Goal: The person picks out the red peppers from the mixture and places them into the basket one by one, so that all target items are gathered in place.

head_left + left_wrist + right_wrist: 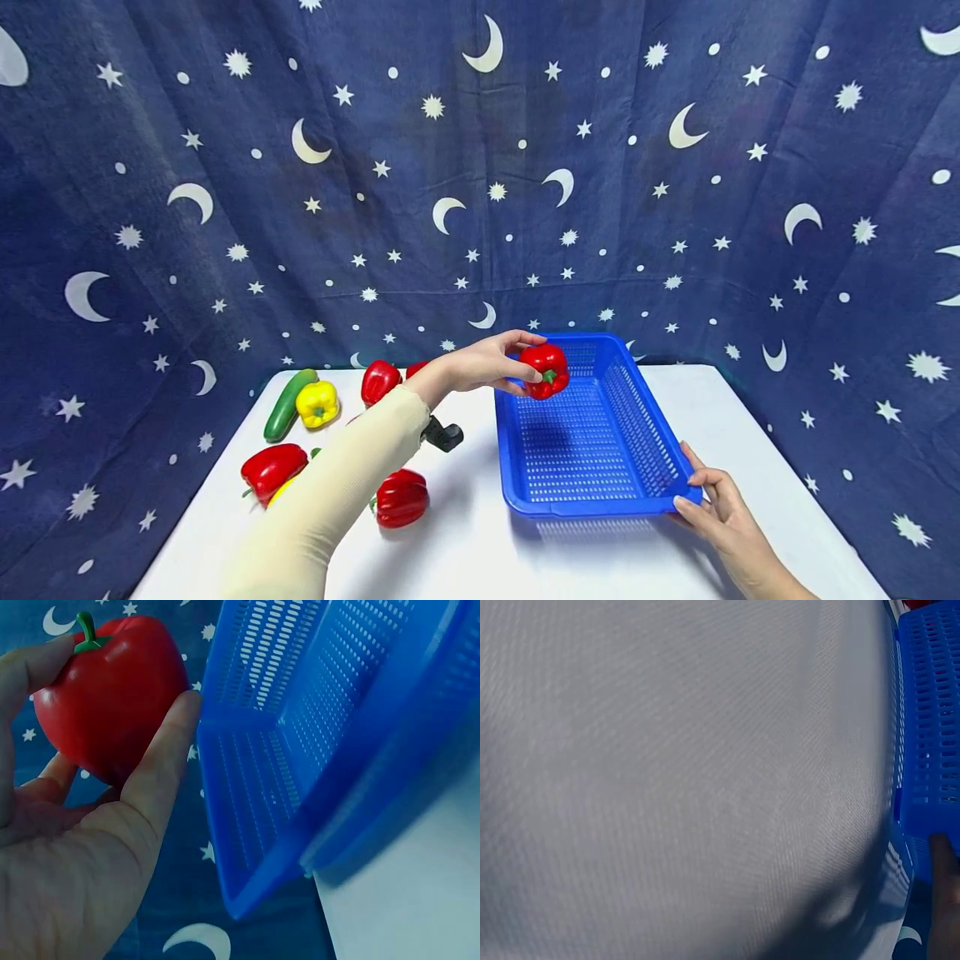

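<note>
Pepper [546, 367] sits pinched in the left hand [480, 367], thumb near its stem, other fingers spread round its sides only as wide as its body. Below those fingertips is the far left part of the basket [585, 467]; how high they hang above it I cannot tell. The right hand [720, 512] grips the near right corner, thumb over the rim. Glossy skin could slip if the left pinch loosened unevenly, and the pepper might strike the rim near those fingers and bounce outside. A tug from the right fingers could slide the basket out from beneath it. Behind the left fingers, a dipping sleeve [322, 508] might set the loose peppers [401, 498] rolling.
</note>
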A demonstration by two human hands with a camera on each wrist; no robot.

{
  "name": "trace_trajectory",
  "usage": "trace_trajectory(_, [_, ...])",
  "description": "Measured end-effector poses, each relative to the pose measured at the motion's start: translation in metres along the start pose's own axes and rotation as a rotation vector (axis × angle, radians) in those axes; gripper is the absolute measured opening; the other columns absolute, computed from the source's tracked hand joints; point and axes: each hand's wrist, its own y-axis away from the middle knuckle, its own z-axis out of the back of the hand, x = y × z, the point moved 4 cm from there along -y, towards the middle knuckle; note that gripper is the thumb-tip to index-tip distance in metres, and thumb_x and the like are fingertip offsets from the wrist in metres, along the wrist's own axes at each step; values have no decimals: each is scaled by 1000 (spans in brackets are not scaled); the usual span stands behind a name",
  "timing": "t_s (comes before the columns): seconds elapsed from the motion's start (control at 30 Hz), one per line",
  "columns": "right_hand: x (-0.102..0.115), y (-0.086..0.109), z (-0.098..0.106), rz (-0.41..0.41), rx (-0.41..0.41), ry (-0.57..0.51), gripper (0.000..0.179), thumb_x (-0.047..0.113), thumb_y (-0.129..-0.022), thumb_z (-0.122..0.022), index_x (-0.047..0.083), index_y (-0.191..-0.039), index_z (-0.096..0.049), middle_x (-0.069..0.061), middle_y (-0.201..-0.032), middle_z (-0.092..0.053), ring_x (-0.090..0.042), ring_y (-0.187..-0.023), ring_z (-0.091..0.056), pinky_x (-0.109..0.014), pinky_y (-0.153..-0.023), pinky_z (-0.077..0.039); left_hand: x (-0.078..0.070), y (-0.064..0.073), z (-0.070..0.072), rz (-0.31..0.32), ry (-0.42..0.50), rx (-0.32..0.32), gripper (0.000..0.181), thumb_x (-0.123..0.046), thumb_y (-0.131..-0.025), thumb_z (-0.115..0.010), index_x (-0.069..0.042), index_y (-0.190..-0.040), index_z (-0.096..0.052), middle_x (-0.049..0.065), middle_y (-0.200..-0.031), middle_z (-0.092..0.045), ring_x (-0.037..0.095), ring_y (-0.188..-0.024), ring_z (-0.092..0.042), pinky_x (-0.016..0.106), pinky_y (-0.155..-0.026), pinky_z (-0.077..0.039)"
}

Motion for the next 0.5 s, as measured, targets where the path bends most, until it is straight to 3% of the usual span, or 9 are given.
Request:
trace_trajectory(0.27, [0, 0, 0, 10, 5, -34, 24, -2, -105, -51, 4, -121, -34, -6, -172, -4, 8, -127, -44, -29, -92, -56, -7, -26, -16, -18, -46, -10, 69, -7, -86, -79, -20, -146, -48, 5, -139, -49, 30, -120, -57, 49, -92, -57])
trace_trajectory(0.5, [0, 0, -1, 32, 5, -46, 24, -5, -104, -50, 2, -121, -35, -7, -172, -4, 7, -129, -46, -30, -91, -56, -10, -48, -29, -46, -1, -23, 67, -2, -87, -78, -17, -146, -50, 6, -136, -50, 30, -119, -57, 51, -95, -55])
